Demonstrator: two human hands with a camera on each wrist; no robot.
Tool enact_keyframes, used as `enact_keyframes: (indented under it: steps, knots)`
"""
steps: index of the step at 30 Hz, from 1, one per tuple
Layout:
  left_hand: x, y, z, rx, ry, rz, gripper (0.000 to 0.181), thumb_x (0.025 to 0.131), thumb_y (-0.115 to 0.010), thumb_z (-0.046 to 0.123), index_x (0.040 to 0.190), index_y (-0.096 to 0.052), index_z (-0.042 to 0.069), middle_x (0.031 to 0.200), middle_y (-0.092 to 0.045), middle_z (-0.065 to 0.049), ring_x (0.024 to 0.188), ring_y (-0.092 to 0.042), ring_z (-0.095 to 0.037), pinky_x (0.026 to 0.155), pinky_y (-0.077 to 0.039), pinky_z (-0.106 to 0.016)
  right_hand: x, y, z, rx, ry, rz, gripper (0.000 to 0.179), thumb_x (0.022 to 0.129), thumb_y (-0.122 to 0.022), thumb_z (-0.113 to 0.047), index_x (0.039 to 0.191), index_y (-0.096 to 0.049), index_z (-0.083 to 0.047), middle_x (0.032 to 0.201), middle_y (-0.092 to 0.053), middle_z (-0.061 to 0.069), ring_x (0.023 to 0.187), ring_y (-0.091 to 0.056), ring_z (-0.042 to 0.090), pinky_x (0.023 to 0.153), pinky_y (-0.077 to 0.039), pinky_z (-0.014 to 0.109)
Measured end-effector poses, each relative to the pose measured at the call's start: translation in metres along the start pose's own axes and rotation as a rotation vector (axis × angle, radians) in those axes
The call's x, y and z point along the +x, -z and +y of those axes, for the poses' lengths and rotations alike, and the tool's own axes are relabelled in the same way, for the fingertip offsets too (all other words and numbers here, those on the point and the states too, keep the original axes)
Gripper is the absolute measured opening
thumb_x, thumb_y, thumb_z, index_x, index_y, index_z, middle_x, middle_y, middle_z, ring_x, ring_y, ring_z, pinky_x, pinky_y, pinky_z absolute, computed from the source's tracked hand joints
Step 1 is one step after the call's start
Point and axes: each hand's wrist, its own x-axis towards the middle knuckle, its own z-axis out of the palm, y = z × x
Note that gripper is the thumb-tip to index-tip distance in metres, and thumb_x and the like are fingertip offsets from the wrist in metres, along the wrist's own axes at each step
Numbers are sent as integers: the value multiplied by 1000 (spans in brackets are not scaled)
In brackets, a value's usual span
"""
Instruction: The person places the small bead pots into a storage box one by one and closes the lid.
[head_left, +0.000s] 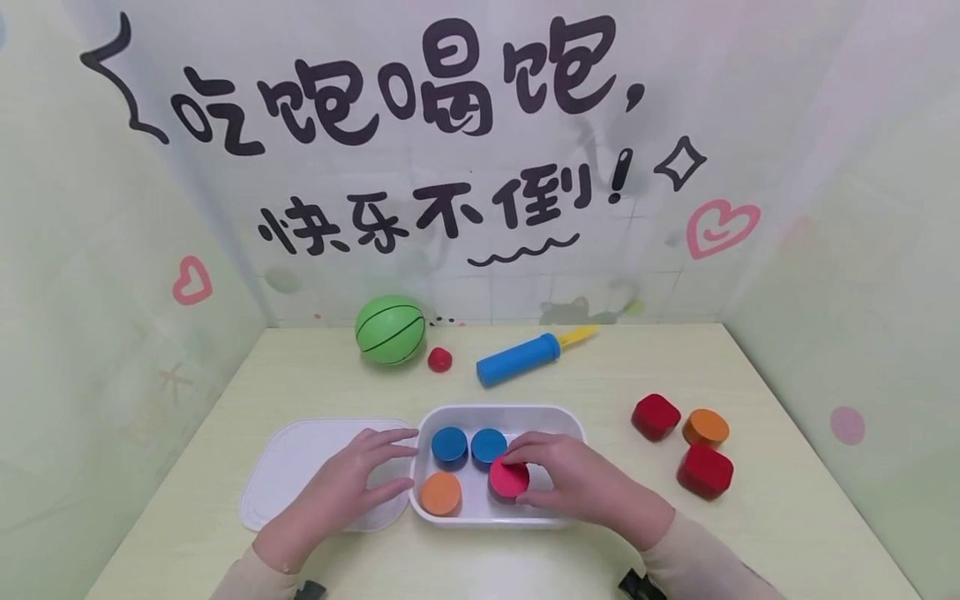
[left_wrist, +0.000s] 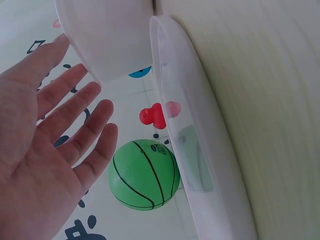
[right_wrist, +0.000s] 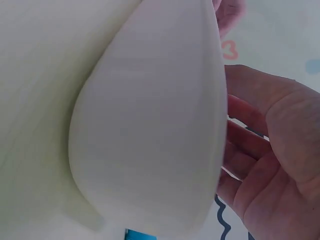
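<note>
A white rectangular box (head_left: pixel 525 522) with rounded corners stands on the table. In it are two blue round blocks (head_left: pixel 449 447) along the far side and an orange round block (head_left: pixel 441 494) at the near left. My right hand (head_left: pixel 573 479) reaches over the box's right side and pinches a red round block (head_left: pixel 508 481) between thumb and fingers, near the box's middle. In the right wrist view the box wall hides the fingertips and the block. My left hand (head_left: pixel 352 477) has its fingers extended at the box's left rim, above the white lid (head_left: pixel 288 454).
Right of the box lie two red blocks (head_left: pixel 705 472) and an orange round block (head_left: pixel 706 427). Towards the back wall are a green ball (head_left: pixel 390 330), a small red knobbed piece (head_left: pixel 440 360) and a blue hand pump (head_left: pixel 519 359) with a yellow nozzle.
</note>
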Motion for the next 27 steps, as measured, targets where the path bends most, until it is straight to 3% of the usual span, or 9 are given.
enact_keyframes:
  steps: [7, 15, 27]
  knots:
    - [0, 1, 2, 2, 5, -11, 40, 90, -80, 39, 127, -73, 27, 149, -59, 9, 134, -57, -20, 104, -57, -48, 9, -10, 0, -26, 36, -51, 43, 88, -84, -31, 129, -73, -25, 133, -69, -10, 126, -63, 14, 105, -57, 35]
    - [0, 0, 2, -4, 27, -21, 41, 90, -80, 40, 128, -73, 28, 149, -59, 9, 136, -56, -22, 105, -56, -50, 20, -13, 0, -38, 71, -90, 45, 85, -86, -32, 128, -73, -26, 131, -69, -12, 124, -64, 11, 103, -57, 32]
    - [0, 0, 1, 0, 13, -9, 40, 90, -80, 40, 128, -73, 27, 149, -58, 9, 134, -57, -20, 104, -56, -48, 27, -19, -1, -70, 116, -114, 43, 88, -84, -34, 128, -74, -28, 130, -70, -15, 125, -64, 9, 105, -56, 33]
